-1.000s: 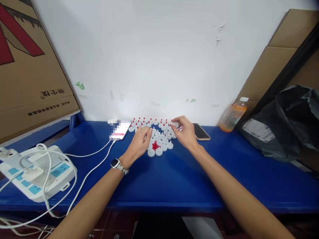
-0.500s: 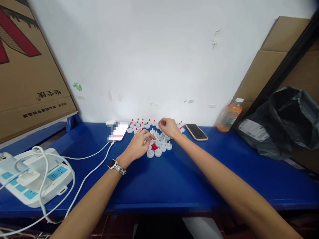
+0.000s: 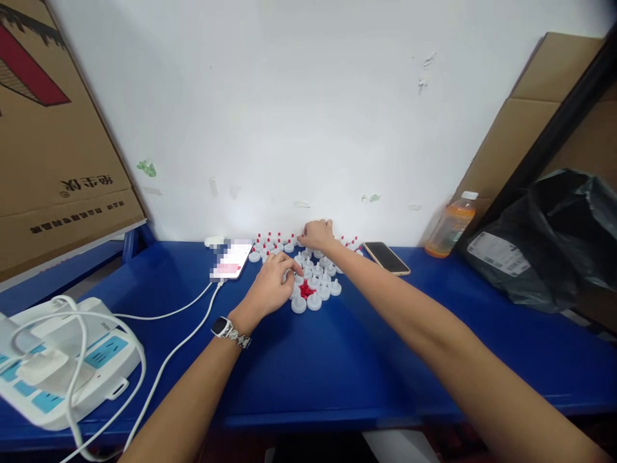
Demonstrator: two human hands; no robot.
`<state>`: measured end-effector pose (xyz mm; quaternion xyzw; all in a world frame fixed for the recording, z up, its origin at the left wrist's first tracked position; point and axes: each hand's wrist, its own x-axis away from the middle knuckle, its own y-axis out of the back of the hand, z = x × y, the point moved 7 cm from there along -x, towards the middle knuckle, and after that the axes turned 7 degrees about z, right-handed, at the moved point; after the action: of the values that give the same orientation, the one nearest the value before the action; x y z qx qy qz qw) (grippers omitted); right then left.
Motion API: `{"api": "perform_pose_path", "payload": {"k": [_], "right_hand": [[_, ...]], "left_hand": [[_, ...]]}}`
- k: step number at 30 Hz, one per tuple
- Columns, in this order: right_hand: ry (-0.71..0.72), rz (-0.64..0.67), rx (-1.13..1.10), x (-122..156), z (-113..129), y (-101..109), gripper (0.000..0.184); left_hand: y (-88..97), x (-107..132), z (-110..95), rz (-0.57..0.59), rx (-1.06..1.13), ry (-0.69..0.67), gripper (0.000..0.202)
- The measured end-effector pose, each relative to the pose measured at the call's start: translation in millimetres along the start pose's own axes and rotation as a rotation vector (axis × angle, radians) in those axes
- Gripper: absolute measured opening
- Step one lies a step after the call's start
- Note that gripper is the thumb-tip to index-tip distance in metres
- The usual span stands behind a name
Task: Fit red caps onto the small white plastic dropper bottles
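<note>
Several white nozzle caps [image 3: 324,292] with bare pointed tips stand in a cluster around a small pile of red tip covers [image 3: 306,290]. My left hand [image 3: 274,283] rests at the cluster's left side, its index finger reaching over the caps and its thumb apart from it. Farther back, against the wall, stand red-tipped nozzle caps [image 3: 278,244]. Among these, my right hand [image 3: 318,235] is closed, fingertips pinched on a white cap [image 3: 301,242] mostly hidden beneath them. More red-tipped caps [image 3: 355,243] show to the right of that hand.
On the blue table [image 3: 337,373], a lit phone [image 3: 234,259] with a cable lies left, a dark phone [image 3: 386,258] right. A power strip [image 3: 72,379] with looping cords sits at left. An orange drink bottle [image 3: 450,225] and a black plastic bag [image 3: 530,257] are at right.
My right hand has moved slightly left and back toward the wall, among the red-tipped caps. My left hand stays beside the cluster. The camera view has shifted a little.
</note>
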<state>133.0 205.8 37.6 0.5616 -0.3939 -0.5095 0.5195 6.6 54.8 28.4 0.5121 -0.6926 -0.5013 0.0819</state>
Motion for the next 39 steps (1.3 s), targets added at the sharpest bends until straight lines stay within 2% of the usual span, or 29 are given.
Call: {"api": "perform_pose_path", "payload": {"k": [5, 8, 11, 14, 16, 18, 21, 25, 28, 34, 39], "right_hand": [[-0.048, -0.042, -0.003, -7, 9, -6, 0.032], [-0.043, -0.122, -0.052, 3, 8, 7, 0.029], [0.052, -0.266, -0.267, 35, 2, 31, 0.026], [0.252, -0.298, -0.619, 85, 0, 43, 0.025], [0.333, -0.249, -0.785, 118, 1, 40, 0.023], [0.362, -0.221, -0.855, 144, 2, 34, 0.019], [0.416, -0.224, -0.914, 163, 7, 26, 0.02], [0.44, -0.247, -0.902, 168, 13, 24, 0.017], [0.446, -0.305, -0.822, 169, 14, 32, 0.017], [0.52, -0.449, -0.724, 170, 17, 42, 0.023], [0.504, -0.468, -0.668, 162, 26, 37, 0.025]], "left_hand": [[-1.4, 2, -2, 0.014, -0.005, 0.039, 0.026], [-1.1, 2, -6, 0.016, -0.027, 0.025, 0.024], [3.2, 2, -12, -0.047, -0.042, 0.02, 0.021], [7.9, 3, -19, -0.126, -0.029, 0.044, 0.02], [7.6, 4, -27, -0.139, -0.041, 0.031, 0.021], [4.3, 4, -35, -0.119, -0.084, -0.003, 0.021], [-2.6, 4, -40, -0.071, -0.202, -0.027, 0.021], [-6.5, 4, -40, -0.046, -0.398, -0.05, 0.026], [-5.7, 3, -42, -0.064, -0.454, -0.098, 0.029], [-5.6, -6, -31, -0.141, -0.213, -0.013, 0.034], [-7.3, -12, -21, -0.144, 0.03, 0.076, 0.033]]}}
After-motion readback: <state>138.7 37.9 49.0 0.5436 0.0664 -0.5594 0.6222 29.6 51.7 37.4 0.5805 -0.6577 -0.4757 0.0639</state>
